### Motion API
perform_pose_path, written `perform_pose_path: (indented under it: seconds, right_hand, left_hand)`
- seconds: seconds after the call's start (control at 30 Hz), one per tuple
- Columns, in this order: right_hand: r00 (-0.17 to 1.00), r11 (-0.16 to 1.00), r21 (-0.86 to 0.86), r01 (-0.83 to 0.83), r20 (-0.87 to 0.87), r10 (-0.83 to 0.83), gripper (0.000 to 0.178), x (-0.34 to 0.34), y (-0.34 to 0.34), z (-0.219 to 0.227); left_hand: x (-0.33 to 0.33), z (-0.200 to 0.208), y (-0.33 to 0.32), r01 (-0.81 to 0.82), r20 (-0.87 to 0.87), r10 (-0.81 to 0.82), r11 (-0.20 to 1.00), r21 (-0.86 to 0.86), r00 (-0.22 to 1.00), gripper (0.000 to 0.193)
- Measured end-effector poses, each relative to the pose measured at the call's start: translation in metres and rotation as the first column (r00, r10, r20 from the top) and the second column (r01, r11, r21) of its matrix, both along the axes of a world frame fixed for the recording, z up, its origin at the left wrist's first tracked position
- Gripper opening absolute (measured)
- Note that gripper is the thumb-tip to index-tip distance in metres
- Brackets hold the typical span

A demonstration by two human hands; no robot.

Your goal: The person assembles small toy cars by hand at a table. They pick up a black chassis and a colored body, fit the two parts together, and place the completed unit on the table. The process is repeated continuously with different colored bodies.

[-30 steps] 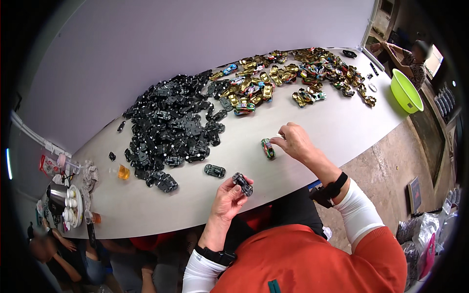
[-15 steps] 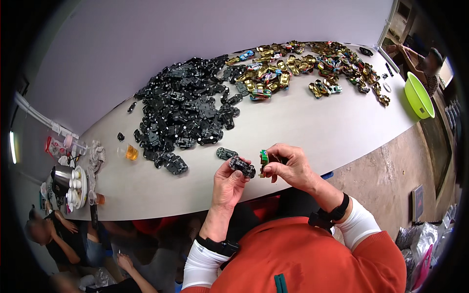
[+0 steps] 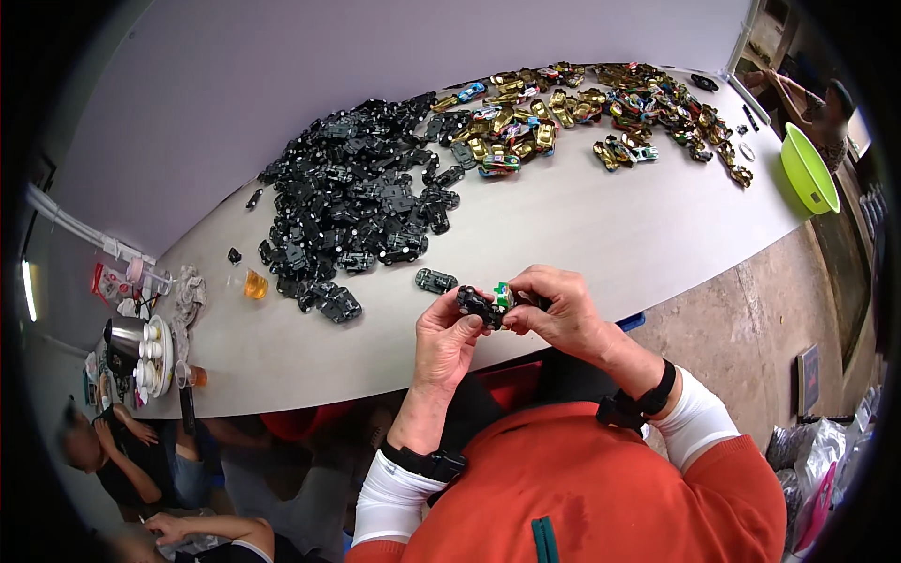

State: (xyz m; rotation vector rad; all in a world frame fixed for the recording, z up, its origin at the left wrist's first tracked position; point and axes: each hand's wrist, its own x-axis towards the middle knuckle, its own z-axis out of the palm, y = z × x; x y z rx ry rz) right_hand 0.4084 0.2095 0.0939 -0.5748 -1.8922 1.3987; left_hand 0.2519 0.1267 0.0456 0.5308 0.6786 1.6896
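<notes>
Head view: close to the middle of the frame, the two hands meet above the near edge of a pale tabletop. The left hand is closed, its thumb and fingers gripping a black toy-car chassis at the centre of the frame. The right hand is nearly closed too, thumb and fingertips pinching a green car shell directly against or just beside the chassis; the fingers hide whether the two parts touch.

Just above the left hand, a single dark car base lies on the tabletop. A large heap of black car bases spreads over the upper left of centre, and a pile of gold and multicoloured shells adjoins it at upper centre, with more shells toward the upper right. A lime-green basin is at the right edge of the tabletop. At left are a cup of amber liquid, a crumpled cloth and a tray of white cups.
</notes>
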Motion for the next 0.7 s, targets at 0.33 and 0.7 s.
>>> perform_pose_path:
  seconds: [0.33,0.7]
  right_hand:
    - [0.999,0.900,0.435,0.037,0.019,-0.050,0.045,-0.004,-0.006,0.002]
    - [0.994,0.931,0.353,-0.094,0.090,0.066,0.047,0.004,0.000,0.010]
  left_hand:
    - [0.006,0.006,-0.005,-0.006,-0.158,0.011,0.999,0.036,0.987,0.036]
    - [0.008,0.014,-0.005,0.060,-0.280,-0.048,0.998,0.034,0.959,0.032]
